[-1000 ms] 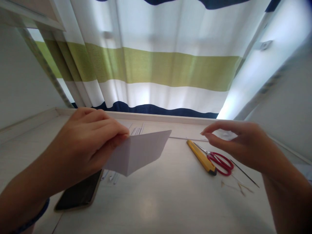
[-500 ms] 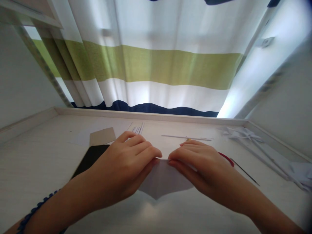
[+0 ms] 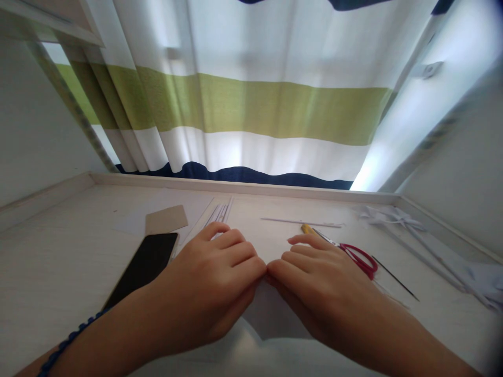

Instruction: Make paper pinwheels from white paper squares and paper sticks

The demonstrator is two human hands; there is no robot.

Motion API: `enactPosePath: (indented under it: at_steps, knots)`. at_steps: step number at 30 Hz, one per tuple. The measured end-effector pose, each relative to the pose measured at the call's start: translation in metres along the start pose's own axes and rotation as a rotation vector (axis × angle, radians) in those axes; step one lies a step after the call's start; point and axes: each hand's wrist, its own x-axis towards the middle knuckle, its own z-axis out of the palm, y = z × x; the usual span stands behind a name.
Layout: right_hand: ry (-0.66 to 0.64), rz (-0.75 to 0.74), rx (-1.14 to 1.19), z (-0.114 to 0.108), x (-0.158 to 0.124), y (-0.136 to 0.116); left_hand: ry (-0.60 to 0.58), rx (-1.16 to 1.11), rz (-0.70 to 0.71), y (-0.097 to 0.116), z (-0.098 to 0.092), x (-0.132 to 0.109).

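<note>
A white sheet of paper [image 3: 273,313] hangs below my hands, pinched along its top edge. My left hand [image 3: 220,277] is closed on that edge, thumb beneath and forefinger on top. Meeting it at the fingertips, my right hand [image 3: 314,283] grips the same edge in a like pinch, its outer fingers curled and one lifted a little. The top edge of the paper is hidden behind the fingers. Just beyond my right hand lie red-handled scissors [image 3: 359,260] and a yellow-ended thing [image 3: 308,229].
A black phone [image 3: 143,267] lies left of my left hand, with a beige card [image 3: 166,219] behind it. Thin white strips [image 3: 220,213] and a thin white stick [image 3: 301,222] rest farther back. A dark thin rod [image 3: 395,277] and crumpled white paper [image 3: 393,215] are at right.
My hands have come together at the fingertips and dropped slightly, closing the gap over the paper's edge. More of the scissors and phone now shows.
</note>
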Motion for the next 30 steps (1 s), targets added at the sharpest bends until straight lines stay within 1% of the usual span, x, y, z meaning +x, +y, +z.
enactPosePath:
  at_steps: [4,10,14,20,27,30]
  knots:
    - [-0.028,-0.035,0.047,-0.009,-0.002,0.002,-0.002,-0.016,0.014,0.0,-0.004,-0.001]
    - [-0.036,-0.068,0.066,-0.019,-0.007,0.009,0.015,-0.036,0.032,0.001,-0.008,0.001]
    - [-0.051,-0.072,0.076,-0.023,-0.009,0.012,0.004,-0.054,0.063,0.001,-0.009,0.0]
    - [-0.063,-0.078,0.094,-0.034,-0.014,0.018,-0.022,-0.058,0.071,-0.001,-0.014,-0.001]
    - [-0.04,-0.125,0.054,-0.04,-0.017,0.023,-0.054,-0.064,0.077,-0.001,-0.016,0.0]
    - [-0.022,-0.14,0.048,-0.041,-0.018,0.025,-0.047,-0.064,0.077,-0.001,-0.016,0.0]
